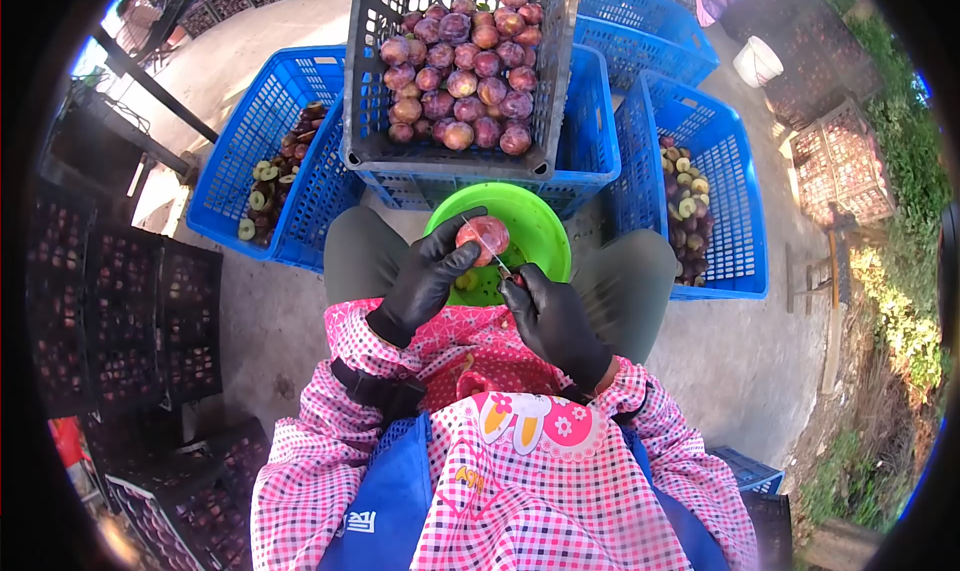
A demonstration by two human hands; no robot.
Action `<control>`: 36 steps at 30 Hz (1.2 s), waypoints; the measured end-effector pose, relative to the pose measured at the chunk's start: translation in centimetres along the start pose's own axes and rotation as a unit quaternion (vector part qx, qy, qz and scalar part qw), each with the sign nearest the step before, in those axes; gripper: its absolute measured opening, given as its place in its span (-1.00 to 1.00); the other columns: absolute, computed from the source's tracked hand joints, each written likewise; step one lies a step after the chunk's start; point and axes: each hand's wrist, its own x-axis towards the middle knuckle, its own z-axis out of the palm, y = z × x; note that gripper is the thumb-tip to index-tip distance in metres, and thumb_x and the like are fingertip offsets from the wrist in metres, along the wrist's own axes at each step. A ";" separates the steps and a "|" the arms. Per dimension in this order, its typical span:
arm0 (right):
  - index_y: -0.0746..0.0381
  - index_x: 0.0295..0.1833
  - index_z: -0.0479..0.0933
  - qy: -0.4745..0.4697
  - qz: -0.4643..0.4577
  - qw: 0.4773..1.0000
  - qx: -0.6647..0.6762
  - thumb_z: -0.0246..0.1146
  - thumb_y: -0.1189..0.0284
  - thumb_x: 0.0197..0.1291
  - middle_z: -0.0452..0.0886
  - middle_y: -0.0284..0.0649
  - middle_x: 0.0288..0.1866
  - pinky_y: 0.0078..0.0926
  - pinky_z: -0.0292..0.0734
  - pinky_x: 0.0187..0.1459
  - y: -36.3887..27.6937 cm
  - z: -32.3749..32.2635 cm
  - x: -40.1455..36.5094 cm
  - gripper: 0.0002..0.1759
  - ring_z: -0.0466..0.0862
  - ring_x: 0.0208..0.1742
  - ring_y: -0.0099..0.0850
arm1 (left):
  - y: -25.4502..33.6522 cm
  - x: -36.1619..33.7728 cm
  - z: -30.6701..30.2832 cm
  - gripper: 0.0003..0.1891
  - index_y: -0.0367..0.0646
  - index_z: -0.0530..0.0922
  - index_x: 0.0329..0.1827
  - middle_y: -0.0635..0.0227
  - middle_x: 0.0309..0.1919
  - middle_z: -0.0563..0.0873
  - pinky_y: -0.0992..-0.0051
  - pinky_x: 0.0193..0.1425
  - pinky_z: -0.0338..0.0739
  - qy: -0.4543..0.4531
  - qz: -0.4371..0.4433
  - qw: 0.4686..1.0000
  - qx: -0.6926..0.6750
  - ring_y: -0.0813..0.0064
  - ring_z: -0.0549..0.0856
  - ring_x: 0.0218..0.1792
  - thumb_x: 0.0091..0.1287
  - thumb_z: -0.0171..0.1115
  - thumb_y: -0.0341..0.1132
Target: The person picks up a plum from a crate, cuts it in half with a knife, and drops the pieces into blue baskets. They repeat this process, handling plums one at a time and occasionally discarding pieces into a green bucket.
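Both hands wear black gloves. My left hand [437, 266] is closed round a reddish plum [483, 241], held above a bright green basin [545, 233] between the knees. In my right hand [550, 316] is a small knife [494, 254], its thin blade lying against the plum. A few yellow-green pieces [466, 282] rest in the basin, partly hidden by the hands. Straight ahead, a black crate [362, 101] full of whole plums [462, 81] sits on top of a blue crate [590, 156].
A blue crate [225, 161] with cut plums stands at the left, another [740, 201] at the right. Stacked dark crates [120, 301] line the left side. A white bucket [758, 63] is at the upper right. Parts of other people show at the top.
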 end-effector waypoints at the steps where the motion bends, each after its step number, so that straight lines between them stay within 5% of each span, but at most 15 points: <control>1: 0.26 -0.15 0.43 -0.002 -0.002 1.000 0.000 0.17 0.30 0.44 0.57 0.06 -0.50 -0.06 0.43 -0.45 -0.1 0.0 0.1 -0.77 0.62 -0.44 0.10 | 0.1 0.0 0.0 -0.49 -0.30 0.37 0.42 0.28 0.26 0.58 0.47 0.38 0.42 0.001 0.003 1.000 0.000 0.52 0.56 0.24 0.50 0.19 -0.25; 13: 0.29 -0.08 0.45 0.042 -0.013 0.999 -0.026 0.13 0.31 0.44 0.58 0.09 -0.47 -0.08 0.45 -0.43 1.1 2.2 0.1 -0.77 0.64 -0.42 0.10 | 0.2 -0.5 1.6 -0.46 -0.28 0.33 0.45 0.28 0.27 0.56 0.43 0.40 0.39 -0.014 -0.005 0.998 -0.053 0.47 0.55 0.26 0.54 0.13 -0.15; 15: 0.31 -0.05 0.44 0.041 -0.007 0.998 -0.038 0.12 0.39 0.44 0.57 0.08 -0.44 -0.15 0.43 -0.44 1.0 2.4 -0.1 -0.82 0.65 -0.41 0.08 | -0.6 -0.3 2.7 -0.44 -0.27 0.32 0.43 0.26 0.28 0.54 0.39 0.41 0.39 -0.010 -0.070 0.941 -0.330 0.44 0.55 0.27 0.55 0.08 -0.05; 17: 0.32 -0.05 0.44 0.088 -0.043 0.995 -0.004 0.12 0.39 0.45 0.56 0.07 -0.45 -0.20 0.43 -0.44 1.3 2.8 0.0 -0.81 0.64 -0.43 0.07 | -0.3 -0.4 2.8 -0.40 -0.27 0.32 0.42 0.25 0.25 0.55 0.38 0.41 0.38 -0.012 -0.081 0.947 -0.311 0.42 0.56 0.25 0.55 0.05 0.03; 19: 0.31 -0.05 0.45 0.061 -0.040 0.997 0.015 0.15 0.36 0.42 0.59 0.08 -0.44 -0.13 0.45 -0.43 1.5 1.9 0.1 -0.79 0.64 -0.41 0.10 | -0.1 -0.5 2.7 -0.40 -0.26 0.30 0.43 0.24 0.24 0.54 0.37 0.40 0.39 0.008 -0.011 1.000 -0.023 0.42 0.56 0.24 0.53 0.09 0.01; 23: 0.30 -0.04 0.46 0.041 -0.050 0.997 0.038 0.18 0.34 0.40 0.60 0.09 -0.44 -0.08 0.48 -0.43 1.6 1.5 -0.3 -0.77 0.64 -0.42 0.13 | 1.8 -1.0 3.6 -0.29 -0.30 0.30 0.43 0.22 0.25 0.54 0.38 0.42 0.37 0.027 0.144 0.944 0.297 0.40 0.53 0.27 0.44 0.22 0.07; 27: 0.33 -0.04 0.44 0.071 -0.074 0.994 0.028 0.10 0.40 0.46 0.56 0.02 -0.45 -0.28 0.44 -0.41 1.2 2.0 -0.5 -0.81 0.63 -0.45 -0.02 | 1.4 -1.1 4.0 -0.42 -0.28 0.32 0.42 0.24 0.23 0.55 0.37 0.39 0.40 0.055 0.080 0.990 0.102 0.42 0.57 0.23 0.51 0.16 -0.08; 29: 0.33 -0.05 0.44 0.076 -0.055 0.995 0.023 0.09 0.37 0.47 0.54 -0.03 -0.46 -0.31 0.44 -0.40 1.1 2.2 -0.3 -0.79 0.61 -0.48 -0.09 | 1.0 -0.7 3.5 -0.40 -0.24 0.31 0.44 0.22 0.26 0.53 0.38 0.40 0.38 0.017 -0.078 0.968 -0.238 0.35 0.58 0.22 0.47 0.23 -0.10; 31: 0.32 -0.05 0.44 0.058 -0.059 0.996 0.043 0.09 0.36 0.48 0.54 -0.04 -0.46 -0.31 0.44 -0.39 1.2 1.6 -0.3 -0.78 0.60 -0.48 -0.12 | 1.3 -1.0 3.5 -0.43 -0.28 0.32 0.42 0.21 0.27 0.54 0.36 0.42 0.36 0.016 -0.039 0.992 -0.123 0.32 0.57 0.24 0.50 0.18 -0.10; 32: 0.32 -0.05 0.44 0.042 -0.057 0.995 0.067 0.08 0.34 0.48 0.53 -0.05 -0.46 -0.32 0.44 -0.39 1.2 1.6 -0.7 -0.77 0.59 -0.49 -0.16 | 2.0 -1.3 3.9 -0.46 -0.30 0.34 0.40 0.24 0.25 0.55 0.37 0.43 0.35 0.039 0.091 0.983 0.152 0.35 0.57 0.25 0.53 0.12 -0.09; 33: 0.32 -0.05 0.44 0.043 -0.055 0.995 0.068 0.08 0.34 0.48 0.53 -0.05 -0.46 -0.32 0.44 -0.39 1.0 1.6 -0.7 -0.77 0.59 -0.49 -0.16 | 2.5 -1.2 4.0 -0.48 -0.32 0.37 0.38 0.26 0.24 0.56 0.38 0.43 0.34 0.054 0.215 0.883 0.414 0.38 0.56 0.26 0.56 0.07 -0.09; 35: 0.30 -0.01 0.46 0.064 -0.054 0.994 0.076 0.16 0.37 0.41 0.59 0.08 -0.42 -0.14 0.48 -0.40 0.5 1.5 -0.6 -0.78 0.65 -0.37 0.14 | 2.6 -0.7 4.1 -0.49 -0.29 0.38 0.37 0.21 0.25 0.56 0.31 0.45 0.32 0.042 0.229 0.893 0.386 0.31 0.50 0.31 0.51 0.16 -0.13; 36: 0.30 -0.01 0.46 0.063 -0.054 0.994 0.075 0.16 0.37 0.41 0.59 0.08 -0.42 -0.14 0.48 -0.40 0.4 1.3 -0.5 -0.78 0.65 -0.37 0.14 | 2.3 -0.6 4.1 -0.41 -0.29 0.32 0.42 0.18 0.26 0.52 0.32 0.42 0.34 0.022 0.119 0.983 0.142 0.33 0.51 0.30 0.47 0.20 -0.10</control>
